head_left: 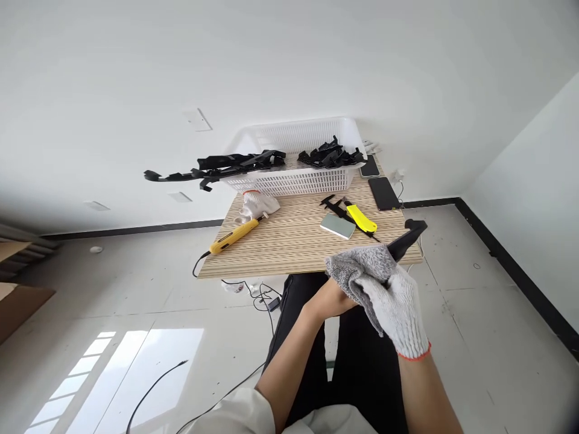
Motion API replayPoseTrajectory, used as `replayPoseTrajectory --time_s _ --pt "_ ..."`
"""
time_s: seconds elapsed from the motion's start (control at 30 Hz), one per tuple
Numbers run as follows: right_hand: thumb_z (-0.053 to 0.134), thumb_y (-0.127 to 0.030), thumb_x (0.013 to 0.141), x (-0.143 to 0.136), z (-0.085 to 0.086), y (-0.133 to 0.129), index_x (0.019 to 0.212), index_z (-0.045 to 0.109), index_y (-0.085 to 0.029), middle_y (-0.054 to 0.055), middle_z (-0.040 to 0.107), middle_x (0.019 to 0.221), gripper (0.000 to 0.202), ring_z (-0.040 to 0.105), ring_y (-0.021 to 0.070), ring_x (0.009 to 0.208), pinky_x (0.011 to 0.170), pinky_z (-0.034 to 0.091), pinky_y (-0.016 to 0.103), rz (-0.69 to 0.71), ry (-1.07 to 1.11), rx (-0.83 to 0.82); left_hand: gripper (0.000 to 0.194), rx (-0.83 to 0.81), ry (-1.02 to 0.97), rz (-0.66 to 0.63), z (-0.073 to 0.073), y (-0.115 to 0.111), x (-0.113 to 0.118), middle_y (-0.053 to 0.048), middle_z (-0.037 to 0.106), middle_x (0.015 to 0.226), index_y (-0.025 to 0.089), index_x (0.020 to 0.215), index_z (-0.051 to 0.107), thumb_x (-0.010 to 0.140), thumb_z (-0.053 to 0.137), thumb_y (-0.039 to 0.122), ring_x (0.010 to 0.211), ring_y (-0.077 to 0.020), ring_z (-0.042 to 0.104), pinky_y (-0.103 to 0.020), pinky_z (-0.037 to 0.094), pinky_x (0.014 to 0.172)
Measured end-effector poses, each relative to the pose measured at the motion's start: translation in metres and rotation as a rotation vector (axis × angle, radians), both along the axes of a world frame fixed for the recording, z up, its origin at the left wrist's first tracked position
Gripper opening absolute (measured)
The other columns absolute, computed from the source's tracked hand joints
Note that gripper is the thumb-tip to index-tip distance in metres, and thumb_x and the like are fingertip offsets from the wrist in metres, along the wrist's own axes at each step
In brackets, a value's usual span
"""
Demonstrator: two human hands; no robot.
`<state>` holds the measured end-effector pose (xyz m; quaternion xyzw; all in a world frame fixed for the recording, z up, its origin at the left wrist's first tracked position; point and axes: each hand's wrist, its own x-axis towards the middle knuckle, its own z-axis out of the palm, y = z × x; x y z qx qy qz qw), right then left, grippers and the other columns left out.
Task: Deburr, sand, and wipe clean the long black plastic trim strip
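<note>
A grey cloth is bunched between my two hands above the table's front right edge. My left hand is bare and closed on the cloth, which covers its fingers. My right hand wears a white knitted glove with an orange cuff, its fingers wrapped round the cloth and a black part. One curved end of that black part sticks out beyond the cloth to the upper right; the rest is hidden.
Black parts fill a white basket at the back, some overhanging its left side. On the table lie a yellow corded tool, a white glove, black calipers, a yellow knife, a grey-green block and phones.
</note>
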<state>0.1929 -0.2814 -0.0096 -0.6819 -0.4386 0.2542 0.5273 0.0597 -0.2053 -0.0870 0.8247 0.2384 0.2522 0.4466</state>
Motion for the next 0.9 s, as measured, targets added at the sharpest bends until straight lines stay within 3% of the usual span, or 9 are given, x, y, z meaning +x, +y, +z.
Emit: replayPoseTrajectory --time_s 0.13,0.27,0.4,0.5,0.63,0.7,0.73,0.8,0.9 --pt "0.067 -0.04 0.086 -0.001 -0.005 0.003 0.089 0.075 -0.022 0.004 0.075 0.082 0.02 0.071 0.0228 0.076 0.066 0.056 0.032 0.056 0.059 -0.02 0.036 -0.071 0.04 0.07 -0.012 -0.008 -0.013 -0.012 0.071 0.131 0.022 0.121 0.07 0.092 0.071 0.042 0.127 -0.035 0.063 -0.048 0.054 0.106" --pt "0.067 -0.04 0.086 -0.001 0.016 0.02 0.078 0.069 -0.021 0.0 0.065 0.066 0.021 0.059 0.0168 0.06 0.053 0.045 0.027 -0.014 -0.046 0.067 0.039 -0.146 0.205 0.221 -0.025 -0.021 -0.033 -0.009 0.071 0.119 0.022 0.125 0.061 0.092 0.072 0.038 0.109 -0.0285 0.069 -0.042 0.059 0.093" --pt "0.069 -0.038 0.085 -0.006 0.046 0.042 0.055 0.043 -0.022 -0.006 0.037 0.049 0.043 0.036 0.0098 0.049 0.046 0.03 0.024 -0.145 -0.111 0.23 0.031 -0.019 0.321 0.302 -0.031 -0.028 -0.043 -0.008 0.068 0.11 0.02 0.119 0.059 0.094 0.071 0.036 0.104 -0.0266 0.069 -0.042 0.06 0.091" --pt "0.071 -0.037 0.084 -0.018 0.049 0.049 0.054 0.036 -0.023 -0.008 0.031 0.05 0.048 0.03 0.0083 0.049 0.044 0.028 0.024 -0.166 0.011 0.235 0.031 0.104 0.336 0.313 -0.035 -0.029 -0.048 -0.009 0.069 0.111 0.021 0.117 0.057 0.095 0.07 0.038 0.11 -0.0288 0.069 -0.046 0.06 0.096" --pt "0.074 -0.042 0.081 -0.029 0.018 0.041 0.063 0.055 -0.02 -0.005 0.049 0.056 0.033 0.044 0.011 0.053 0.047 0.037 0.025 -0.145 0.198 0.081 0.03 0.225 0.354 0.314 -0.036 -0.031 -0.061 -0.009 0.072 0.109 0.02 0.118 0.057 0.099 0.066 0.042 0.119 -0.0312 0.069 -0.057 0.048 0.115" --pt "0.076 -0.042 0.078 -0.031 -0.006 0.032 0.084 0.071 -0.019 0.0 0.068 0.073 0.025 0.061 0.017 0.065 0.056 0.049 0.028 -0.056 0.238 -0.013 0.028 0.219 0.328 0.299 -0.034 -0.032 -0.069 -0.007 0.074 0.106 0.021 0.118 0.058 0.101 0.062 0.042 0.113 -0.0277 0.072 -0.058 0.043 0.12" --pt "0.075 -0.041 0.079 -0.031 -0.019 0.027 0.099 0.074 -0.019 0.002 0.074 0.084 0.03 0.067 0.0205 0.073 0.063 0.054 0.03 -0.011 0.262 -0.049 0.027 0.207 0.309 0.292 -0.033 -0.033 -0.073 -0.007 0.074 0.106 0.021 0.12 0.059 0.102 0.061 0.041 0.111 -0.026 0.073 -0.057 0.042 0.121" --pt "0.073 -0.038 0.081 -0.033 -0.042 0.017 0.118 0.072 -0.021 0.005 0.078 0.103 0.041 0.073 0.0252 0.089 0.075 0.059 0.036 0.069 0.308 -0.109 0.025 0.194 0.268 0.281 -0.032 -0.035 -0.081 -0.007 0.075 0.112 0.022 0.124 0.06 0.103 0.059 0.035 0.113 -0.0249 0.072 -0.056 0.043 0.121" --pt "0.072 -0.034 0.082 -0.043 -0.067 0.005 0.13 0.068 -0.024 0.006 0.076 0.121 0.049 0.072 0.0277 0.11 0.096 0.058 0.044 0.238 0.297 -0.168 0.027 0.223 0.197 0.276 -0.038 -0.038 -0.09 -0.009 0.074 0.125 0.025 0.125 0.064 0.101 0.054 0.018 0.125 -0.0258 0.067 -0.056 0.044 0.121"
